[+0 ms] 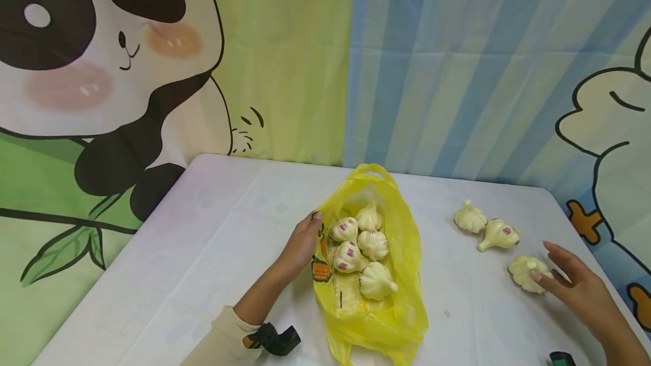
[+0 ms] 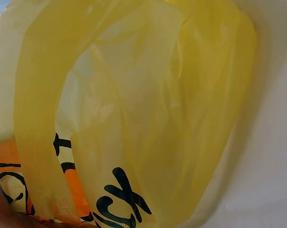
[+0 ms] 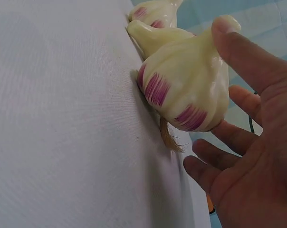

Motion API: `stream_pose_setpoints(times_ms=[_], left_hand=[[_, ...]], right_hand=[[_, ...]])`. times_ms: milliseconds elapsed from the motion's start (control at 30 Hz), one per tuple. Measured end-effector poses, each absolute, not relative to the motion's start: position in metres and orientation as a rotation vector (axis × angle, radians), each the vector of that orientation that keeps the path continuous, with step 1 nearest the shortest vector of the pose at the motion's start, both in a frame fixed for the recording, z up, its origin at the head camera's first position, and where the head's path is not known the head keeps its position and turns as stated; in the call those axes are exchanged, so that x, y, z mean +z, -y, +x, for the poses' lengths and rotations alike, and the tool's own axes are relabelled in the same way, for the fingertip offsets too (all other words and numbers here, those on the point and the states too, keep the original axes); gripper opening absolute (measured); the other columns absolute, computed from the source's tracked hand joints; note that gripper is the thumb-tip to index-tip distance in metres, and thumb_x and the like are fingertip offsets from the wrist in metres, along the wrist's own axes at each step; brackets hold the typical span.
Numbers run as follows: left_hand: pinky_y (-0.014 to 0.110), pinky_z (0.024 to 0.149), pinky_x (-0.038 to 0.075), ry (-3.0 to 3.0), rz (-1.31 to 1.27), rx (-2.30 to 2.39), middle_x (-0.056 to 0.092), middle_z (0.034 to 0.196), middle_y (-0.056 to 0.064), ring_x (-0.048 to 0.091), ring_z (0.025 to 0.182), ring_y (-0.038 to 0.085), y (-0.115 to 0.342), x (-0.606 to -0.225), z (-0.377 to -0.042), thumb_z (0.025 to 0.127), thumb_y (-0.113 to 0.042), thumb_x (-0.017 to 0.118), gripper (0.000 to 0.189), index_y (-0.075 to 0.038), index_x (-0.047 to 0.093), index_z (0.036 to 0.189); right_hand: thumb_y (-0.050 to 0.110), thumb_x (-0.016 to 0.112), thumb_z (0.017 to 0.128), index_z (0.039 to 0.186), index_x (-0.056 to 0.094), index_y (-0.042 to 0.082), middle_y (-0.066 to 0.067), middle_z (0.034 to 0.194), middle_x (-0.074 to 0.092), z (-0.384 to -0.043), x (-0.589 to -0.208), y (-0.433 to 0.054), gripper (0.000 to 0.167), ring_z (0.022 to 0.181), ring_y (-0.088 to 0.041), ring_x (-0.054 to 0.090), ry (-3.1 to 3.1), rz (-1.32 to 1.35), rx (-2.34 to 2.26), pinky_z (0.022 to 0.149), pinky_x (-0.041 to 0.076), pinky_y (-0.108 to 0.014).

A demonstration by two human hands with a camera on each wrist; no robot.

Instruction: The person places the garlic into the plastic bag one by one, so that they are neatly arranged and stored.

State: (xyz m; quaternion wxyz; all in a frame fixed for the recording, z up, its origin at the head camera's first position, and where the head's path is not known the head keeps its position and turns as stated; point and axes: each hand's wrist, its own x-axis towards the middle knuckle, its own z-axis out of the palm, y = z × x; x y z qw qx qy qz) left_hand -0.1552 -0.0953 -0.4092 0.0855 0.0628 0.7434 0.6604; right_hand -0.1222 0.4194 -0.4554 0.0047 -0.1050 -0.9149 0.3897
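A yellow plastic bag [image 1: 407, 230] lies with its mouth spread, and several garlic bulbs [image 1: 375, 281] sit inside it. My left hand [image 1: 300, 244] grips the bag's left edge; in the left wrist view the printed yellow plastic [image 2: 148, 109] fills most of the picture. To the right, my right hand [image 1: 577, 281] is beside a loose garlic bulb [image 1: 526, 273], its thumb by the stem and its fingers spread. In the right wrist view this bulb [image 3: 184, 90] shows purple streaks and a tuft of roots. Two other bulbs [image 1: 500, 235] [image 1: 470, 217] lie farther back.
Everything lies on a white-covered table [image 1: 224, 230]. Behind it hangs a printed curtain [image 1: 285, 61] with a panda. A black wrist strap piece [image 1: 280, 340] shows by my left sleeve, and another dark device [image 1: 561, 358] at the bottom right.
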Motion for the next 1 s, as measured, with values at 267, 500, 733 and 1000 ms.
stream_pose_setpoints(times_ms=[267, 500, 733, 1000], left_hand=[[0.048, 0.115, 0.012, -2.216, 0.178, 1.968, 0.02, 0.158, 0.014, 0.011, 0.145, 0.03, 0.095, -0.407, -0.155, 0.108, -0.04, 0.027, 0.062, 0.0, 0.018, 0.154], [0.048, 0.115, 0.012, -2.219, 0.178, 1.969, 0.02, 0.158, 0.015, 0.012, 0.145, 0.03, 0.095, -0.406, -0.155, 0.108, -0.039, 0.026, 0.061, 0.001, 0.018, 0.154], [0.048, 0.115, 0.014, -2.225, 0.175, 1.966, 0.024, 0.157, 0.014, 0.015, 0.145, 0.029, 0.095, -0.407, -0.155, 0.108, -0.037, 0.026, 0.059, -0.001, 0.021, 0.154], [0.048, 0.115, 0.013, -2.229, 0.172, 1.955, 0.023, 0.158, 0.014, 0.013, 0.145, 0.029, 0.095, -0.408, -0.156, 0.108, -0.038, 0.026, 0.06, -0.001, 0.02, 0.154]], right_hand=[[0.054, 0.057, 0.094, 0.147, 0.034, -0.005, -0.039, 0.145, 0.029, -0.121, -0.454, -0.417, 0.083, 0.124, -0.059, 0.033, 3.01, -0.333, 1.09, 0.087, 0.043, -0.064], [0.059, 0.055, 0.093, 0.149, 0.033, -0.004, -0.038, 0.146, 0.026, -0.124, -0.459, -0.421, 0.086, 0.127, -0.06, 0.029, 3.001, -0.36, 1.097, 0.087, 0.039, -0.068], [0.064, 0.054, 0.09, 0.15, 0.032, -0.001, -0.036, 0.148, 0.026, -0.127, -0.466, -0.428, 0.092, 0.127, -0.059, 0.029, 2.997, -0.432, 1.074, 0.087, 0.041, -0.068], [0.062, 0.054, 0.091, 0.149, 0.034, -0.001, -0.035, 0.148, 0.028, -0.124, -0.459, -0.42, 0.088, 0.127, -0.059, 0.03, 2.952, -0.436, 1.055, 0.085, 0.041, -0.068]])
